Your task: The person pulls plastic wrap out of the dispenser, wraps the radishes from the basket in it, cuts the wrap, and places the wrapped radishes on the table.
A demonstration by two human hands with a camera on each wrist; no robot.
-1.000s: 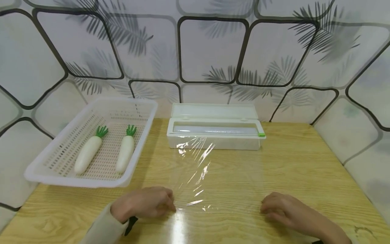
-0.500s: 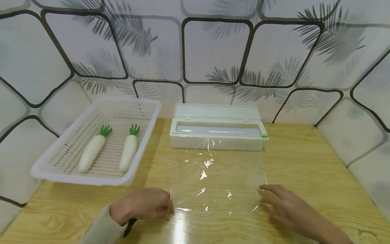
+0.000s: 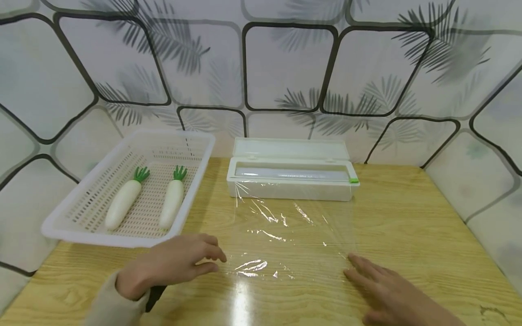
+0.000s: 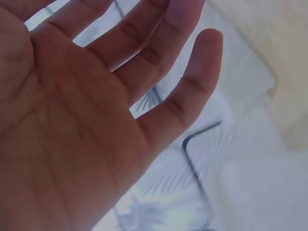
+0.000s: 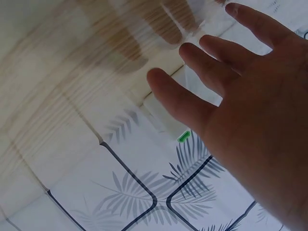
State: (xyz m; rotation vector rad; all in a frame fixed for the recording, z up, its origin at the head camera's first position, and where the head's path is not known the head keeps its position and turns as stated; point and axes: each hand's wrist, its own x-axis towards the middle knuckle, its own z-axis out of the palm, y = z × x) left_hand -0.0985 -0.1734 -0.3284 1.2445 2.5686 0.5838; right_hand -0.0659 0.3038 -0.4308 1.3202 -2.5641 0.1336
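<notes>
A sheet of clear plastic wrap point(image 3: 281, 235) stretches toward me over the table, coming out of a white wrap dispenser point(image 3: 289, 189) whose lid stands raised. Inside the dispenser lies the wrap roll point(image 3: 291, 173). My left hand point(image 3: 175, 260) is just off the sheet's left front corner, fingers loosely bent and holding nothing. In the left wrist view the palm point(image 4: 72, 130) shows with the fingers apart. My right hand point(image 3: 387, 287) is at the sheet's right edge, its straight fingertips on or right at the film. The right wrist view shows those fingers point(image 5: 183, 98) extended and spread.
At the left stands a white plastic basket point(image 3: 191, 199) with two white radishes, one radish point(image 3: 124, 203) left of the other radish point(image 3: 172, 203). A green slider point(image 3: 353, 180) sits at the dispenser's right end. A patterned wall covering point(image 3: 285, 68) rises behind the wooden table point(image 3: 412, 217).
My left hand has let go of the sheet's left corner and moved up and left. The right hand has opened from its bent hold, with fingers now straight at the film's edge.
</notes>
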